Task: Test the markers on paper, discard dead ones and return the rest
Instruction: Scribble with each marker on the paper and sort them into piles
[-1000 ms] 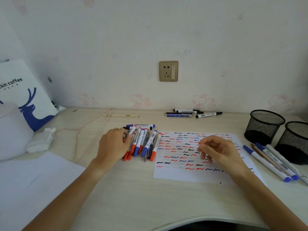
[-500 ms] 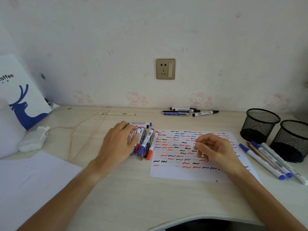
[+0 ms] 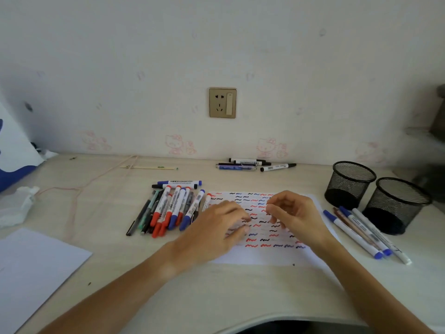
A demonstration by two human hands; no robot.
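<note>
Landmark: the scribbled test sheet (image 3: 262, 257), white paper lying flat on the pale desk (image 3: 216, 292), covered in rows of red, blue and black squiggles.
Left hand (image 3: 216, 231): over the sheet's left half, fingers loosely bent and reaching toward the middle; they are blurred, and I cannot tell whether they hold anything.
Right hand (image 3: 297, 216): over the sheet's right half, fingers curled downward with the tips close above the paper; I can see no marker in it, so the hold cannot be told.
Marker pile (image 3: 172, 208): just left of the sheet, a heap of red- and blue-capped markers with a few dark pens, mostly lying side by side; two more lie crosswise at the pile's far end.
Loose markers (image 3: 361, 231): just right of the sheet, a few blue-capped ones and a brownish pen, laid slantwise.
Mesh cups (image 3: 349, 182): two black ones beyond the sheet's right edge, standing side by side.
Far pens (image 3: 252, 163): well behind the sheet, against the wall.
Blank paper (image 3: 36, 268): well left of the sheet, at the near desk edge.
</note>
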